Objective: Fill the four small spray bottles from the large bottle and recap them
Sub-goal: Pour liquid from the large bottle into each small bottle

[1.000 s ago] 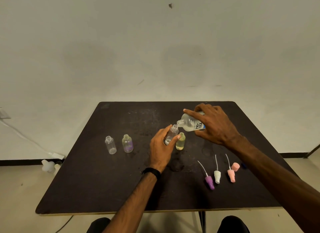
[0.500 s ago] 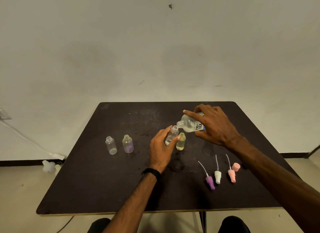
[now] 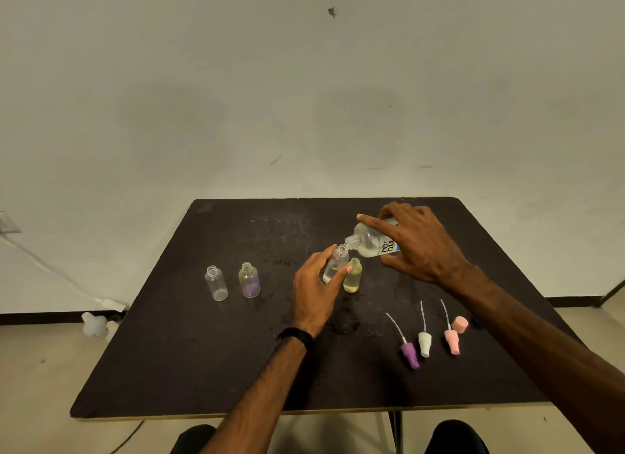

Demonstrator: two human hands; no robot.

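Note:
My right hand [image 3: 419, 244] grips the large clear bottle [image 3: 370, 242], tipped on its side with its mouth touching the open neck of a small clear spray bottle [image 3: 334, 264]. That small bottle is tilted and held in my left hand [image 3: 314, 288]. Right beside it stands a yellowish small bottle [image 3: 353, 276], uncapped. Two more uncapped small bottles stand to the left: a clear one [image 3: 216, 283] and one with a purple tint [image 3: 249, 280]. Three spray caps with dip tubes lie at the right front: purple [image 3: 410, 354], white [image 3: 424, 342] and pink [image 3: 452, 340].
A loose pink cap [image 3: 460, 324] lies by the pink sprayer. The dark table [image 3: 189, 359] has wet patches near its middle. A white object [image 3: 94, 325] and a cable sit on the floor at the left. My knees show below the table's front edge.
Both hands and the two held bottles stay almost in place; the large bottle's mouth has settled closer onto the small bottle's neck.

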